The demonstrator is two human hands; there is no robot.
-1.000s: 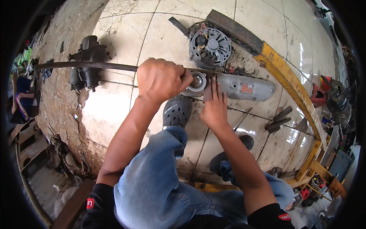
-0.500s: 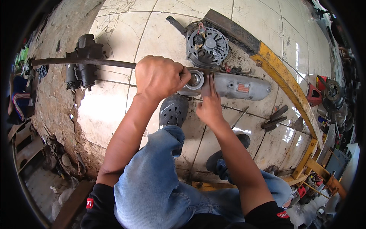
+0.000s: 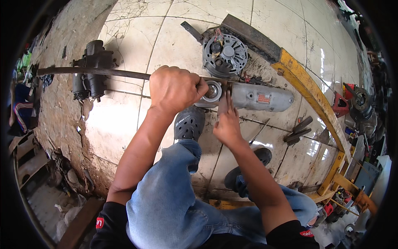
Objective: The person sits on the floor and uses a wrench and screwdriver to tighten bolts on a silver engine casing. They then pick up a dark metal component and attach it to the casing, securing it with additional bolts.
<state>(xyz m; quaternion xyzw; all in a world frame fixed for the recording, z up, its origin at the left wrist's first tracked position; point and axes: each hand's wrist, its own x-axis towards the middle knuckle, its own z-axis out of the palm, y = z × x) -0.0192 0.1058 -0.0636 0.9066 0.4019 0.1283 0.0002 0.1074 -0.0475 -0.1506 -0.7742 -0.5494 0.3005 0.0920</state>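
My left hand [image 3: 177, 89] is closed in a fist around a long dark metal bar [image 3: 107, 72], which reaches far out to the left. The bar's right end passes behind the round ring-shaped opening [image 3: 212, 91] of a long grey cast-metal housing [image 3: 273, 96] on the floor. My right hand [image 3: 228, 124] holds a flat brownish metal strip [image 3: 222, 103] against the housing, just right of the ring. Two of its fingers stretch along the strip; the thumb is hidden. Beyond the housing sits an alternator [image 3: 227, 52] with a slotted round face.
A dark clog [image 3: 189, 124] on my foot stands close to the housing's left end. A yellow steel frame [image 3: 309, 85] curves round the right side. Dark metal pieces [image 3: 299, 129] and a thin screwdriver-like tool [image 3: 260, 131] lie on the tiles. A dark cylindrical machine part [image 3: 93, 68] stands at left.
My right fingers sit slightly lower on the housing, and a brownish gap shows above them. My left fist still grips the bar, which looks slightly lower in the picture, as does most of the scene.
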